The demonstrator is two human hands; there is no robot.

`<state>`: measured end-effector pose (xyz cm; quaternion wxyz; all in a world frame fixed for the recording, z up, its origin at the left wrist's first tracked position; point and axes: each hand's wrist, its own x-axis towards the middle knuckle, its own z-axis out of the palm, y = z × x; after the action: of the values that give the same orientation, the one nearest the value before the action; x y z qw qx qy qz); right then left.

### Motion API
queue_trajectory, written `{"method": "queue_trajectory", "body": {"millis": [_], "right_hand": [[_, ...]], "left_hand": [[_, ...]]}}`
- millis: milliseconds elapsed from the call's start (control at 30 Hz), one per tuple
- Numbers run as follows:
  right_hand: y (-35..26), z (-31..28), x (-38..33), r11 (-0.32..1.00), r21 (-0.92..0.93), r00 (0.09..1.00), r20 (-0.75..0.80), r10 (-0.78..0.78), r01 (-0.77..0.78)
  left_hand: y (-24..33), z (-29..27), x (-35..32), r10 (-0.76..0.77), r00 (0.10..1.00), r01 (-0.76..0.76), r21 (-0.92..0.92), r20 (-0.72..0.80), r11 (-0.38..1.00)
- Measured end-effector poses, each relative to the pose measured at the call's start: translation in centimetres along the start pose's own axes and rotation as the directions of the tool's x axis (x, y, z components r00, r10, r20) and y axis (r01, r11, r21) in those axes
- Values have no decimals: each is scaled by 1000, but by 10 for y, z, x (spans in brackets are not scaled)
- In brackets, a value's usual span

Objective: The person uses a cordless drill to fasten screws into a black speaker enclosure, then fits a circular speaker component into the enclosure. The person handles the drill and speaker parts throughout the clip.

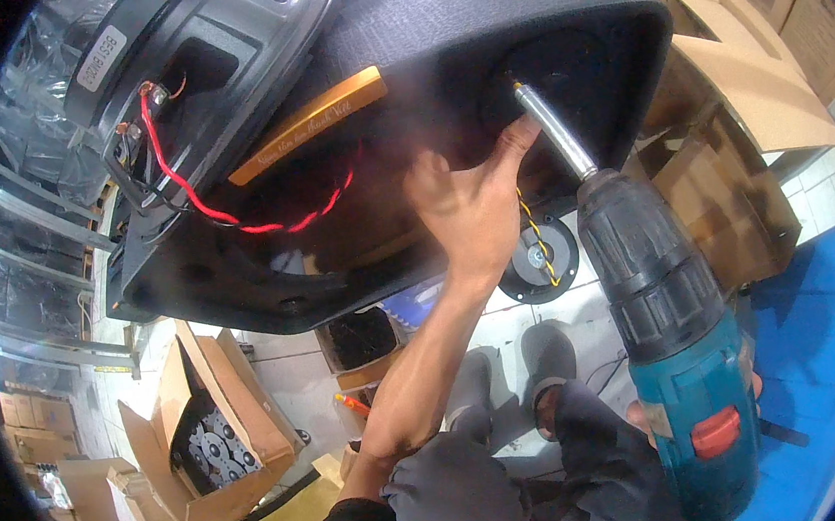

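A large black speaker cabinet (574, 4) fills the upper middle, its near side dark and open. My right hand (642, 422), mostly hidden behind the teal and black power drill (685, 375), grips it. From its chuck a silver bit holder (556, 132) reaches up to a dark round recess at the cabinet's right. My left hand (477, 204) is at the opening, thumb stretched up beside the bit holder; its other fingers are blurred. On the cabinet's left rests a big speaker driver (208, 70) with a twisted red and black wire (189, 187), next to a gold strip (309, 125).
A small round black speaker (548, 263) with a yellow and black wire sits below the cabinet. At lower left an open carton (236, 409) holds several metal parts. More cartons (764, 97) stand at right, near a blue surface (816, 323). My feet are on white floor tiles.
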<state>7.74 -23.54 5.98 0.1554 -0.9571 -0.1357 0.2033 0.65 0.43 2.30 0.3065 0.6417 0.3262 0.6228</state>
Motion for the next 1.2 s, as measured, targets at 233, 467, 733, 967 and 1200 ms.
{"method": "queue_trajectory", "body": {"millis": [233,467,733,967,1200], "right_hand": [[3,-3,-1,1000,-18,1000,-21,-20,19],[-14,-3,20,967,-114,971,44,234,-228],[-28,-24,-1,998,-42,998,36,54,-53],[-21,-27,0,800,101,803,-169,-572,591],[-20,-25,18,259,68,267,-310,-912,963]], "left_hand": [[-3,-1,-1,-19,1000,18,165,2,986],[-7,0,0,47,999,-46,77,-16,996],[-19,-1,-3,245,969,-247,258,39,934],[-19,-8,-5,130,985,-163,351,117,922],[9,1,-2,-343,932,362,-325,115,874]]}}
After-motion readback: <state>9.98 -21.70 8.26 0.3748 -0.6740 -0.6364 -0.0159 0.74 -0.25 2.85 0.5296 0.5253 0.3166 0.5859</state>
